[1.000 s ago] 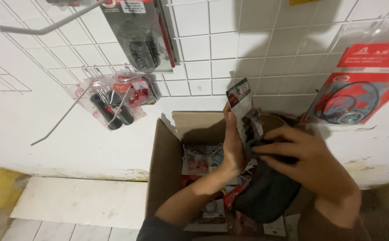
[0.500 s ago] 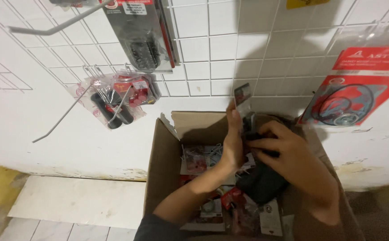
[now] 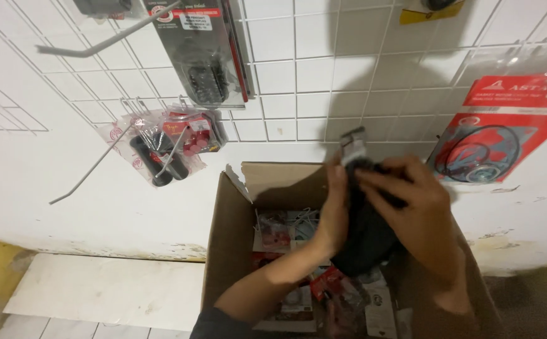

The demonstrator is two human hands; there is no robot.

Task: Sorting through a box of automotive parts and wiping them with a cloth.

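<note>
Both my hands hold a stack of dark packaged items (image 3: 367, 232) above an open cardboard box (image 3: 229, 238). My left hand (image 3: 334, 207) grips the stack's left side, its forearm rising out of the box. My right hand (image 3: 411, 207) covers the top and right side of the stack, fingers curled over it. A small grey and white card top (image 3: 353, 143) sticks up above my fingers. The hands and motion blur hide much of the stack. Inside the box lie several red, white and black blister packs (image 3: 298, 301).
A white wire grid panel (image 3: 298, 69) covers the wall. From its hooks hang a long black packaged part (image 3: 201, 56), a clear bag with black grips and red pieces (image 3: 167, 147), and a red card with a black ring (image 3: 493, 138). Bare metal hooks (image 3: 91, 169) jut out at left.
The view has drifted a little. My hands have kept the stack between them and shifted it slightly, with the right fingers now spread over its top.
</note>
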